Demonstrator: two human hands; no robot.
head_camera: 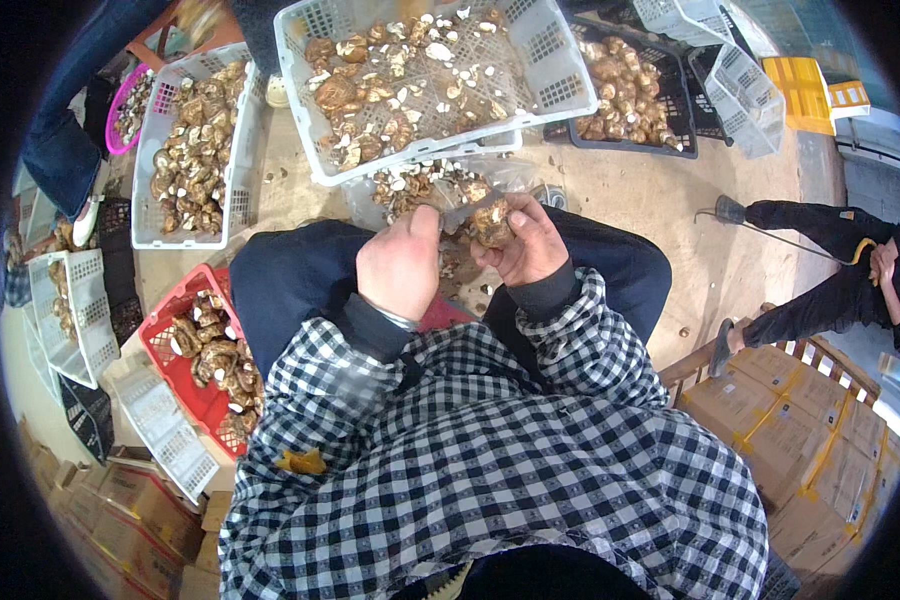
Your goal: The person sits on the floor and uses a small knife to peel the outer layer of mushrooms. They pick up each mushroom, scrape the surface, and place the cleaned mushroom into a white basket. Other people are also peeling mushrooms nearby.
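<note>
My left hand (401, 262) is closed, back up, around something mostly hidden; a dark, thin knife blade (459, 216) seems to come out of it. In my right hand (526, 241) is a brown, knobby tuber or mushroom (490, 225), held between thumb and fingers against the blade. Below both hands, between my knees, an open clear plastic bag (514, 174) and brown and white pieces (412, 184) show. Just beyond stands a large translucent crate (435, 146) with brown lumps and white scraps.
At left are a white crate (141, 180) and a red crate (195, 409) of brown lumps, and a pink basin (114, 127). A black crate (637, 148) is at upper right. Cardboard boxes (780, 442) lie at lower right. A person (810, 315) at right holds a thin hooked rod.
</note>
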